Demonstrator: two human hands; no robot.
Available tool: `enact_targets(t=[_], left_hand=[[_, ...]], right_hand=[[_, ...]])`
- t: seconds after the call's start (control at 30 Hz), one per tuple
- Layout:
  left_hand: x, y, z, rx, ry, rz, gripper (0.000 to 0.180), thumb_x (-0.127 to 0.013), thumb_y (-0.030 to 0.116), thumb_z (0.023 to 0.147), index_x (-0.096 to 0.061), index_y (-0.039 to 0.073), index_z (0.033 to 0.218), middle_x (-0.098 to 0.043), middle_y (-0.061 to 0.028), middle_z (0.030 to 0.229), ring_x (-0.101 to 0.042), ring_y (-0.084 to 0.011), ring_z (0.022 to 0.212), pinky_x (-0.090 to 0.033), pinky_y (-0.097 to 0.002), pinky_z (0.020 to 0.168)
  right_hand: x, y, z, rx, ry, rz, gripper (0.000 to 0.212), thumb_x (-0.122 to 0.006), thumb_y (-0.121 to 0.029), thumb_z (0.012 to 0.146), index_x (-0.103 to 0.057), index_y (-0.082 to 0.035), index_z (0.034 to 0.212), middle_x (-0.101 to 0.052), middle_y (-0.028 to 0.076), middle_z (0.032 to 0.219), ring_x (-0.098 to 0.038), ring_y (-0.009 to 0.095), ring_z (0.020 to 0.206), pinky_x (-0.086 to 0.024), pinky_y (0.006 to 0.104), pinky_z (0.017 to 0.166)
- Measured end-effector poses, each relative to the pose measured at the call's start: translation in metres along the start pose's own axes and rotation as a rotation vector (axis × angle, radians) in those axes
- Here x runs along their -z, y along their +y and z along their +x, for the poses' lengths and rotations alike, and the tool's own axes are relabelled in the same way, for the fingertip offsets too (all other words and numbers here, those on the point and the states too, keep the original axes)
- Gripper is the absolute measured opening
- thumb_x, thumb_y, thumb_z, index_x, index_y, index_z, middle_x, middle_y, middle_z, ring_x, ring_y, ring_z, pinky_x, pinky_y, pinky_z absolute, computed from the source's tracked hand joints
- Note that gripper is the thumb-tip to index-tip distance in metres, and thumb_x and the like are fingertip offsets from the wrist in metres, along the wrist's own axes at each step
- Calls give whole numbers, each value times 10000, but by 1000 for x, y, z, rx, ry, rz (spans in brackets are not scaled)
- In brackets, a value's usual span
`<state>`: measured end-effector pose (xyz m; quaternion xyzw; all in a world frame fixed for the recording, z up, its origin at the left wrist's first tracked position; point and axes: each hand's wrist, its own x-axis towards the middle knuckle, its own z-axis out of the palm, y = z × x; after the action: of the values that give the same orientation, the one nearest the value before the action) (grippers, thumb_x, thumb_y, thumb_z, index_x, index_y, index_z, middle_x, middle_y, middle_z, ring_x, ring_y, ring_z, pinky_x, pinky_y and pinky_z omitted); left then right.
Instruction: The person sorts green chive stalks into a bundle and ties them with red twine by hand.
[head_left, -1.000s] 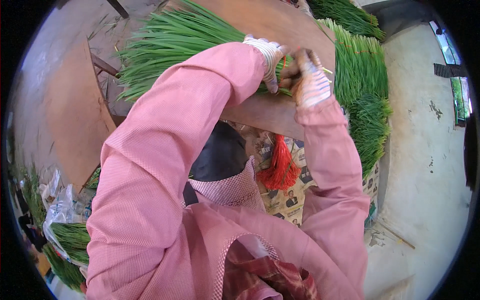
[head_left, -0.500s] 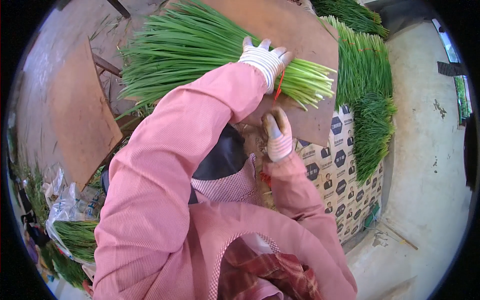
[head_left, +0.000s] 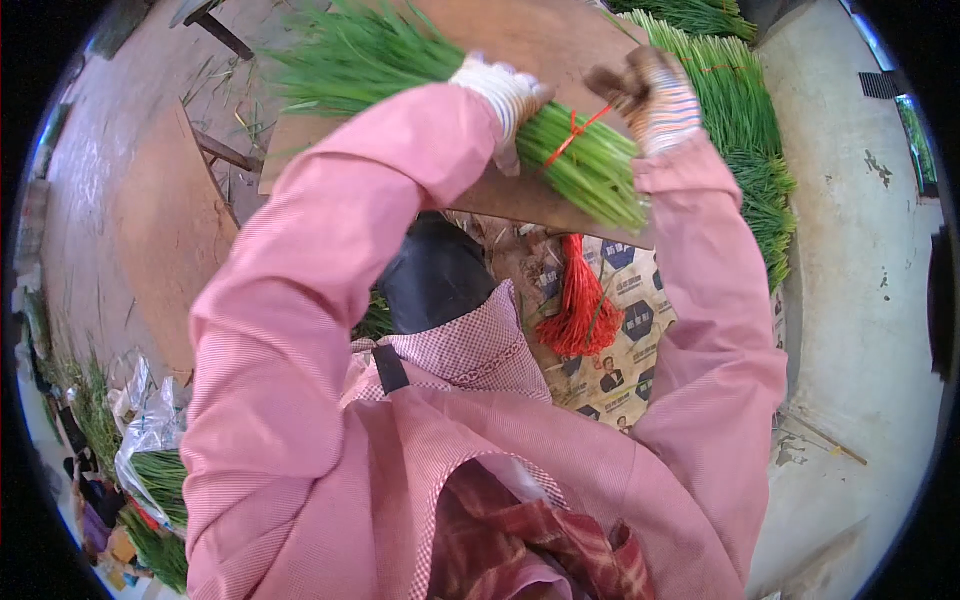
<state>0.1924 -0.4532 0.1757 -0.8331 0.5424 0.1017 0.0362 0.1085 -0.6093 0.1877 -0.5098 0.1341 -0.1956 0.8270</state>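
A thick bundle of garlic chives (head_left: pixel 370 58) lies across a brown board (head_left: pixel 540 35), green leaves to the left and pale cut stems to the right. My left hand (head_left: pixel 505 95), in a striped white glove, is wrapped over the middle of the bundle. A thin red string (head_left: pixel 572 138) loops around the stems, just right of that hand. Its loose end rises to the dark-stained fingers of my right hand (head_left: pixel 658 100), gloved too and closed on the string above the stem ends. Motion blurs both hands a little.
A hank of red strings (head_left: pixel 578 305) hangs below the board's near edge. More tied chives (head_left: pixel 730 110) are piled at the right, beside a pale wall (head_left: pixel 850 240). Another brown board (head_left: pixel 170 230) leans at the left, and a plastic bag (head_left: pixel 150 435) with greens sits at lower left.
My right hand has swung up and to the right from below the bundle, drawing the string across the stems. The bundle has tilted, its stem ends now lower. The hank of strings has come into sight.
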Motion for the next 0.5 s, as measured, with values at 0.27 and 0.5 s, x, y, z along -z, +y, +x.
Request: enact_targets(t=[0.27, 0.5], left_hand=[[-17, -4, 9, -39, -1, -52, 940, -796, 340, 404, -362, 130, 1210, -473, -70, 1151, -417, -246, 1105, -221, -494, 959], [-34, 10, -34, 53, 686, 47, 658, -728, 311, 512, -458, 123, 1083, -441, -43, 1164, -365, -226, 1126, -256, -454, 932]], right_hand=[[26, 57, 30, -30, -456, -912, 590, -667, -303, 689, -415, 10, 1121, -512, 168, 1035, -480, 248, 986, -373, 300, 850], [7, 44, 44, -368, -743, -1534, 708, -729, -398, 571, -465, -16, 1105, -573, 133, 980, -537, 211, 904, -403, 293, 804]])
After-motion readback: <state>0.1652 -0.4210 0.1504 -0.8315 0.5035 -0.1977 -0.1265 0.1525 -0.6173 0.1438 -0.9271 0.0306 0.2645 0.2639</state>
